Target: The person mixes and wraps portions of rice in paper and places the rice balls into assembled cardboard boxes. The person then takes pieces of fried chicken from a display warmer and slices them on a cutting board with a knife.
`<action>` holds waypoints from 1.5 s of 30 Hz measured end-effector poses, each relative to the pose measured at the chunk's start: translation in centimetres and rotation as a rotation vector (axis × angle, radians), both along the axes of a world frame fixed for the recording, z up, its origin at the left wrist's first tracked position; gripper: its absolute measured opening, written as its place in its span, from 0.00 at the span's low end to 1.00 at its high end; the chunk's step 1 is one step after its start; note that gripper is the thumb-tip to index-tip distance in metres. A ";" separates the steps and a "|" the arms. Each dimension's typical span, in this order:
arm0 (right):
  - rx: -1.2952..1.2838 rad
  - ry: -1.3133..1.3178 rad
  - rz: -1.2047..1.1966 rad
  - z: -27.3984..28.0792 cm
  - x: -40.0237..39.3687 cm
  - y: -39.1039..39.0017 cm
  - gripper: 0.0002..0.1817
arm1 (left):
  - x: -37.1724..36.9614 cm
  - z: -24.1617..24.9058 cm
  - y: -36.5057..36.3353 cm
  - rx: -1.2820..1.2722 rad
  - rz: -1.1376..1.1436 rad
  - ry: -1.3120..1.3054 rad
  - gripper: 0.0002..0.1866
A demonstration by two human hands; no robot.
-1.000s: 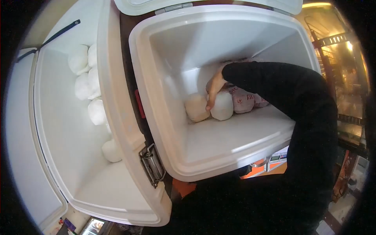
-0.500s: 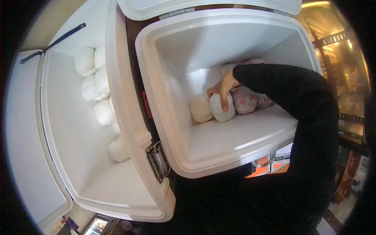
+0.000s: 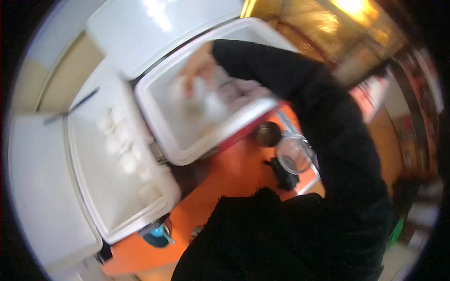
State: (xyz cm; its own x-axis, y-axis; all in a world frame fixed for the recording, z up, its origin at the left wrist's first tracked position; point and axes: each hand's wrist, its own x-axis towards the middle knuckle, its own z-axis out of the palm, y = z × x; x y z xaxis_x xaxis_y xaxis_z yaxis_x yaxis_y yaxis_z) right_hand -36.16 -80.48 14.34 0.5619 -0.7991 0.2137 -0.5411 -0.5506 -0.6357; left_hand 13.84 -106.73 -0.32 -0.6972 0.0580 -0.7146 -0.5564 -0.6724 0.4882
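Observation:
My right hand (image 3: 198, 65), in a black sleeve, reaches into the white cooler (image 3: 176, 152) in the middle. Its fingers are closed round a white bundle (image 3: 200, 88), smeared by motion. Pale shapes lie just below the hand, too blurred to separate. Pinkish printed bundles (image 3: 241, 91) sit at the right inside the same cooler, partly under the sleeve. My left hand is out of view.
Another open cooler (image 3: 91, 196) at the left holds several white bundles (image 3: 129, 161). An orange table (image 3: 206, 201) carries a clear round container (image 3: 295, 153) and a dark round object (image 3: 268, 134). A lit glass cabinet (image 3: 323, 28) stands at the upper right.
The view has swung and pulled back, so more of the orange table shows. My right hand is still in the middle cooler, now higher and further left in the picture with the white bundle.

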 end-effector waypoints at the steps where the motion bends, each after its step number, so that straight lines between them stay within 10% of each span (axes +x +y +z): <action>1: 0.182 -0.221 -0.269 2.1 2.8 1.3 0.26 | -0.4 0.4 -0.2 0.009 -0.036 0.030 0.29; 3: 0.355 -1.021 -0.802 6.3 8.6 4.1 0.25 | -1.4 0.9 0.1 0.037 -0.098 0.070 0.29; 5: 0.072 -1.318 -0.762 8.4 17.3 6.7 0.22 | -2.8 1.4 1.4 0.073 -0.171 0.112 0.29; 7: -0.342 -0.165 -1.075 4.5 22.6 11.9 0.24 | -3.9 2.1 3.5 0.123 -0.251 0.144 0.29; 11: -0.242 -1.896 -0.846 -0.8 39.1 21.4 0.28 | -6.4 3.7 11.6 0.218 -0.492 0.173 0.28; 20: -0.632 -2.081 -1.465 -6.5 60.1 52.1 0.35 | -4.5 12.8 47.0 0.306 -0.893 0.358 0.23; 25: -0.639 -2.206 -1.615 -11.2 58.9 63.9 0.33 | -5.3 3.4 65.1 0.482 -0.637 0.187 0.20; 34: -0.443 -2.062 -1.619 -17.5 36.0 71.4 0.32 | -19.6 -7.9 80.2 -0.353 -0.165 0.403 0.23; 42: -0.436 -1.944 -1.540 -21.6 25.2 71.7 0.23 | -27.6 -12.9 83.1 -0.443 -0.118 0.324 0.23; 44: -0.013 -1.486 -1.912 -23.8 23.4 72.3 0.25 | -28.1 -13.2 83.6 -0.629 -0.096 0.343 0.20; 45: 0.453 -0.568 -2.430 -20.8 24.0 73.0 0.35 | -28.2 -12.7 83.9 -0.833 -0.060 0.346 0.18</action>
